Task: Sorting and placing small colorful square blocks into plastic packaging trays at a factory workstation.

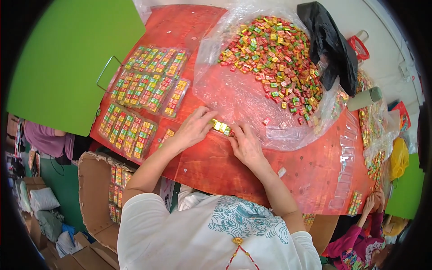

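On the red counter (216,166), candy packing about halfway.
Both hands' fingers pinch one candy strip (221,127); filled packets (144,90) stacked left, big loose candy heap (274,58) remains.

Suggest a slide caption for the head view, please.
Left hand and right hand hold a row of small candies over a red table.

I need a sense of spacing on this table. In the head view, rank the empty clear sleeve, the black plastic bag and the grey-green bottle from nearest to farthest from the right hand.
1. Empty clear sleeve, just right of the right hand, on the clear sheet.
2. Grey-green bottle, lying farther right near the table edge.
3. Black plastic bag, at the far right corner beyond the candy pile.
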`<state>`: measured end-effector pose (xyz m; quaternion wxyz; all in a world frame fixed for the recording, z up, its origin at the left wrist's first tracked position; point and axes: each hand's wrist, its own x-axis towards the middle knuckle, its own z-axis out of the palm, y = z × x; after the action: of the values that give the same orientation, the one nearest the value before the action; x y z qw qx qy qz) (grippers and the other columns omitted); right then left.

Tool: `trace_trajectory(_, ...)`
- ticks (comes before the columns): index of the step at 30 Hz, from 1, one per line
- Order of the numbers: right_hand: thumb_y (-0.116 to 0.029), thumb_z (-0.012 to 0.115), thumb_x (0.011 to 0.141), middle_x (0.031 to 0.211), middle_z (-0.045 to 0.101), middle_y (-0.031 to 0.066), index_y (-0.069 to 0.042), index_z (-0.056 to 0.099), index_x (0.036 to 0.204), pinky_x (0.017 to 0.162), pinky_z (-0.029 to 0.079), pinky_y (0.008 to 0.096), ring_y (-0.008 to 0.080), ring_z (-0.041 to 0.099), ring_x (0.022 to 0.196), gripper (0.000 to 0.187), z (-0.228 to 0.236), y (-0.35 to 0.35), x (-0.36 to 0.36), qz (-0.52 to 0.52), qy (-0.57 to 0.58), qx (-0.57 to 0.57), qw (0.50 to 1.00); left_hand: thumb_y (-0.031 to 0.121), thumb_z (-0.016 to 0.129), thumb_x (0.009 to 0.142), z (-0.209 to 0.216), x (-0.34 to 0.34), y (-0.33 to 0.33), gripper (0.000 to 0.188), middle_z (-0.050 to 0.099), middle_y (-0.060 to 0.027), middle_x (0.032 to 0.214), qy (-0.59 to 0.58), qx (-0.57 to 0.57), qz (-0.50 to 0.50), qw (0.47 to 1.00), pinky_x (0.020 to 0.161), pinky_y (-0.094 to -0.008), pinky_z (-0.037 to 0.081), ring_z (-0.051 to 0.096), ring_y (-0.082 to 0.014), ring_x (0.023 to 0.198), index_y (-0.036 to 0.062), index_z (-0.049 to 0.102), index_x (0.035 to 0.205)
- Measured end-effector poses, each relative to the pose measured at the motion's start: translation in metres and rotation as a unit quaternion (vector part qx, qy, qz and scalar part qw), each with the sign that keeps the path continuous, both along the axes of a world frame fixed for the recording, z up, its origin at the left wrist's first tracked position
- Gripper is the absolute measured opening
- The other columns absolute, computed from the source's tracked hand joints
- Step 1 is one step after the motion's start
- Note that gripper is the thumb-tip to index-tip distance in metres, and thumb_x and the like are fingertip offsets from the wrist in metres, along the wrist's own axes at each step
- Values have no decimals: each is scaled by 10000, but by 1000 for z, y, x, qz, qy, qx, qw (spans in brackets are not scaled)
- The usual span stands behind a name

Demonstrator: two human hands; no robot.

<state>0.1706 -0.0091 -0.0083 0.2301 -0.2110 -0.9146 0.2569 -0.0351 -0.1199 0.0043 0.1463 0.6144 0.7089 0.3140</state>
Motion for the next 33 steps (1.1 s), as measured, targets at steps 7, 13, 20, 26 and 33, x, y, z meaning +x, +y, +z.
trace_trajectory(7, -112, 656, 910, 1041, 563, 189, -51, 623, 1140, 746, 519, 492, 399, 607, 903, 240, -11, -6, 2, 5, -97, 91, 991, 267, 689, 884, -51, 32, -9, 599, 462, -213, 1453, 163, 59, 5, 985, 1076, -540, 399, 432, -405, 1359, 32, 514, 1407)
trace_trajectory(13, -57, 631, 901, 959, 532, 187, -44, 629, 1088, 754, 475, 510, 398, 570, 889, 187, -20, 0, 5, 24, -30, 101, 994, 396, 675, 908, -33, 53, -24, 873, 177, -201, 1659, 148, -112, -7, 983, 1205, -587, 192, 114, -385, 1547, 29, 252, 1578)
trace_trajectory(20, -37, 657, 889, 1023, 568, 171, -44, 628, 1008, 816, 462, 496, 393, 575, 935, 123, -25, 7, 1, -18, 0, 113, 993, 398, 652, 906, -38, 49, -24, 836, 174, -228, 1653, 136, -70, 0, 988, 1215, -587, 170, 146, -401, 1538, -11, 308, 1549)
trace_trajectory(26, -73, 655, 892, 989, 567, 153, -51, 628, 992, 808, 439, 482, 365, 575, 918, 105, -26, 8, 0, -18, -21, 183, 983, 404, 658, 899, -32, 52, -23, 854, 178, -268, 1638, 157, -92, -1, 983, 1215, -617, 104, 139, -423, 1534, -24, 303, 1546)
trace_trajectory(33, -90, 636, 902, 956, 568, 145, -49, 644, 988, 865, 425, 492, 348, 571, 916, 95, -26, 5, 0, -25, -31, 206, 978, 437, 676, 876, -33, 64, -19, 907, 152, -295, 1633, 128, -105, 31, 986, 1210, -632, 78, 111, -448, 1531, -46, 293, 1541)
